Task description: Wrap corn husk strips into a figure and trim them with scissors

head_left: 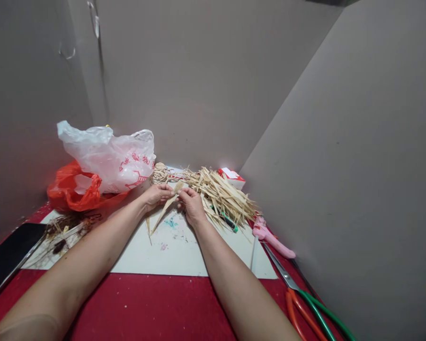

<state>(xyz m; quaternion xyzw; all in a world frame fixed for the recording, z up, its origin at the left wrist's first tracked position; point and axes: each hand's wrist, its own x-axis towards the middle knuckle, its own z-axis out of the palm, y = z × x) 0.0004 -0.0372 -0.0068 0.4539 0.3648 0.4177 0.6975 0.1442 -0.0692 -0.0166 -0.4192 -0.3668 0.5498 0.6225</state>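
Both of my hands meet above the white board [195, 263]. My left hand [158, 195] pinches a pale, dry leaf strip [165, 208], whose pointed ends hang down toward the board. My right hand [191, 201] has its thumb and fingers closed on the same strip near its upper end. The exact finger contact is too small to make out. Just beyond and to the right of my right hand lies a heap of dry straw-coloured strips [223, 192]. A small coil of pale cord [159, 173] rests behind my left hand.
A white plastic bag [124, 158] and a red bag [69, 187] stand at the back left. Dried roots [62, 237] and a black flat object [10, 255] lie left. A pink glue gun [273, 239], large scissors [291, 284] and a red-white box [232, 177] are right, near grey walls.
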